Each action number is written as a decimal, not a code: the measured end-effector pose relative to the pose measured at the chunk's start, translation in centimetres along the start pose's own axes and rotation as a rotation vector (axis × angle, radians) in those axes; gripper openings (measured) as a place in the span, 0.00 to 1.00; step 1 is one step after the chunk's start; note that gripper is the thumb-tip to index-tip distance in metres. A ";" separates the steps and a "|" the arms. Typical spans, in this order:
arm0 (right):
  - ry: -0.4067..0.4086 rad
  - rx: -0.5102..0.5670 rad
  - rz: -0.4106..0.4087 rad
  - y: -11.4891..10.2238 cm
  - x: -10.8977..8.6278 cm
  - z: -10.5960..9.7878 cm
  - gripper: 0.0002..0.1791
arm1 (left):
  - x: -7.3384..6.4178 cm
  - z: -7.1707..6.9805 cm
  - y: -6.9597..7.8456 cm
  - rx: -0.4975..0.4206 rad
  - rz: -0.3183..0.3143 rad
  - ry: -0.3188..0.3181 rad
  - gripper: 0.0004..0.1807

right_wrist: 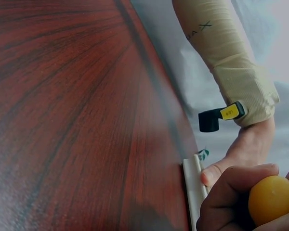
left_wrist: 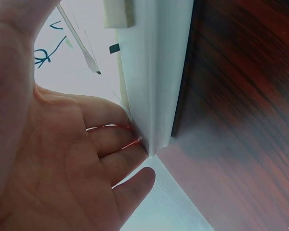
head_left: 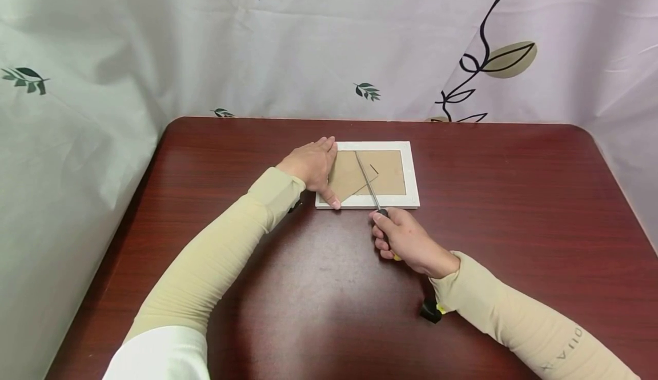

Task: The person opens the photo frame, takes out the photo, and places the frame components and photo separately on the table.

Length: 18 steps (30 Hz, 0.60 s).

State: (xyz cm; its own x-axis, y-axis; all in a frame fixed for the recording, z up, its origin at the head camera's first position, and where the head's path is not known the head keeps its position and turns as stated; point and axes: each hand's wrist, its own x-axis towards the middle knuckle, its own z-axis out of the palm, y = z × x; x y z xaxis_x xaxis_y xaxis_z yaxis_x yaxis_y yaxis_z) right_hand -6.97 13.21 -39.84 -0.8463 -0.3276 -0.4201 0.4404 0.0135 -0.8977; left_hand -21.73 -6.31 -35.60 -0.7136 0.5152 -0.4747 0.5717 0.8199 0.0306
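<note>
A white picture frame (head_left: 408, 168) lies on the table with its brown backing board (head_left: 388, 180) facing up. My left hand (head_left: 311, 166) rests over the frame's left side, fingers extended toward the far edge and thumb on the near edge. A screwdriver is gripped in my right hand (head_left: 406, 237), just in front of the frame. Its metal shaft (head_left: 366, 177) slants across the backing, and the flat tip (left_wrist: 94, 65) shows in the left wrist view. The handle's yellow end (right_wrist: 272, 199) sticks out of the right fist.
The reddish-brown table (head_left: 514, 197) extends around the frame on all sides. A pale curtain (head_left: 308, 43) with leaf patterns hangs behind its far edge. Small black cameras are strapped at both wrists, one (head_left: 430, 310) below the right cuff.
</note>
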 end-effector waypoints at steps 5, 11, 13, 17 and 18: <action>0.001 -0.004 0.004 -0.1 0.0 0.0 0.14 | 0.0 0.0 0.0 0.004 0.000 0.005 0.80; 0.006 -0.011 0.004 -0.2 0.0 0.1 0.13 | 0.0 0.1 -0.1 0.014 0.001 0.004 0.80; 0.008 -0.014 0.004 -0.2 0.1 0.0 0.13 | 0.1 0.1 -0.1 0.016 0.001 0.002 0.80; 0.011 -0.011 0.011 -0.2 0.1 0.0 0.13 | 0.0 0.1 -0.1 0.020 0.001 -0.002 0.81; 0.012 -0.011 0.013 -0.2 0.1 0.0 0.13 | 0.1 0.1 0.0 0.020 0.001 -0.002 0.81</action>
State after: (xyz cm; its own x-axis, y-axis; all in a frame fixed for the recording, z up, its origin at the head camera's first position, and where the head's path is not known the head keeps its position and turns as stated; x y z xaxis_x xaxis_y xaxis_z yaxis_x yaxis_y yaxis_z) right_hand -7.13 13.15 -39.74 -0.8441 -0.3162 -0.4330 0.4480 0.0277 -0.8936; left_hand -21.79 -6.32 -35.69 -0.7120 0.5159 -0.4763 0.5809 0.8139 0.0133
